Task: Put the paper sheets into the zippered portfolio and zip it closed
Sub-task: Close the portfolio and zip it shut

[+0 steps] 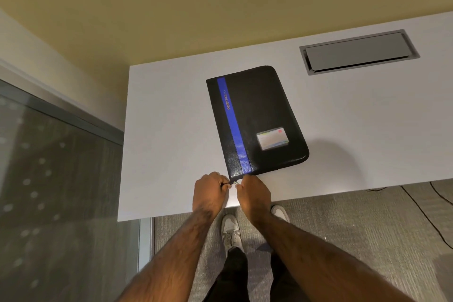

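Observation:
A black zippered portfolio (259,115) with a blue stripe and a small card window lies closed and flat on the white table (355,130). Both hands meet at its near left corner. My left hand (210,191) has its fingers pinched on the corner edge of the portfolio. My right hand (253,193) pinches something small at that same corner, apparently the zipper pull (235,182). No paper sheets are visible.
A grey cable hatch (359,51) is set into the table at the back right. A glass wall (58,179) stands to the left. Cables (421,208) run over the carpet below the table's front edge, next to my shoes.

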